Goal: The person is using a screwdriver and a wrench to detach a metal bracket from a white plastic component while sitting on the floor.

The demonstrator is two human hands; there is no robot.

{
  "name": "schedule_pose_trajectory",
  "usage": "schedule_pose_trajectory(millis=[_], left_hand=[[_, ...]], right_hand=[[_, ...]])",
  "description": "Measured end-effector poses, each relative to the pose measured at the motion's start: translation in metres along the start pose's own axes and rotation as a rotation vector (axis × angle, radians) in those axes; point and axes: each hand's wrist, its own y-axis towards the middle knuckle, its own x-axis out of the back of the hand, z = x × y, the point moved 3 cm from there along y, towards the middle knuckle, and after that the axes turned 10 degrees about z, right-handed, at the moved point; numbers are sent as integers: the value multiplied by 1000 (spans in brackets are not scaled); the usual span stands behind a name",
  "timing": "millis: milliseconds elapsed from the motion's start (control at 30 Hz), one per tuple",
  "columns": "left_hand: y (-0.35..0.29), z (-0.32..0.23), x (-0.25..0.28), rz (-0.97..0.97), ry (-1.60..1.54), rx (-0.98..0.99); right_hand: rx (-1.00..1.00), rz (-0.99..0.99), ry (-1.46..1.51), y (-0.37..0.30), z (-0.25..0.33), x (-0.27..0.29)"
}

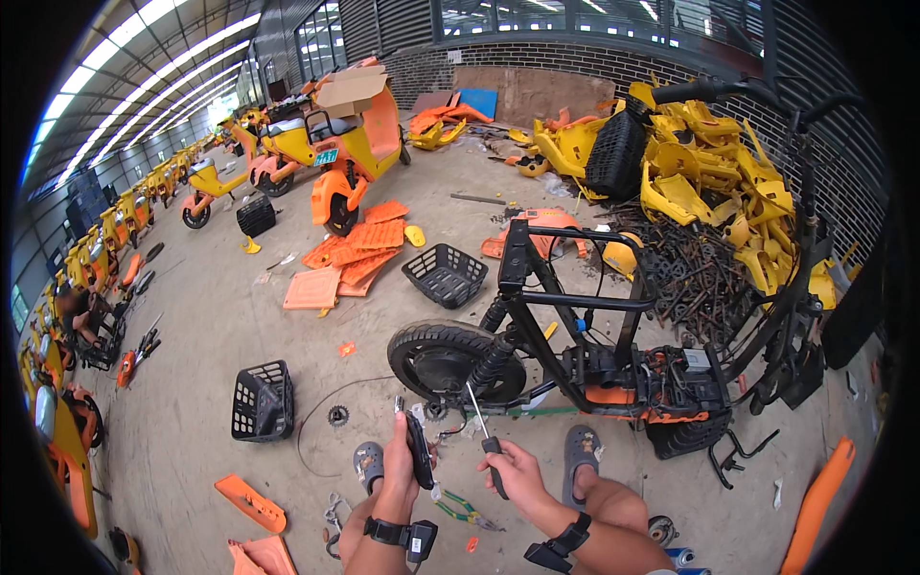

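My left hand (395,470) grips a dark, elongated part (419,450), its exact kind unclear; a small silvery end shows above the thumb. In my right hand (522,476) is a screwdriver (494,450) with a black handle, its shaft pointing up and left toward the wheel hub. Both hands are in front of a stripped scooter frame (575,299) with its black rear wheel (450,359). Green-handled pliers (465,510) lie on the floor between my forearms. Close to the wheel, a toothed sprocket (338,415) rests on the concrete.
Black baskets (263,401) stand on the floor to the left and behind the wheel. Orange panels (359,247) lie farther back. At the right rise heaps of yellow body panels (709,182) and dark metal parts (685,278). Another person (86,321) sits at far left beside parked scooters.
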Motion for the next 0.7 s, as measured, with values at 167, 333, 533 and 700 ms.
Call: schedule_pose_trajectory(millis=[167, 333, 533, 700], left_hand=[[2, 7, -10, 58, 103, -68], [6, 15, -16, 99, 112, -31], [7, 19, -19, 119, -11, 50], [10, 18, -7, 174, 10, 41]], right_hand=[[11, -2, -6, -5, 2, 8], [23, -29, -17, -6, 3, 19], [23, -61, -28, -8, 7, 20], [24, -57, -29, -2, 1, 15]])
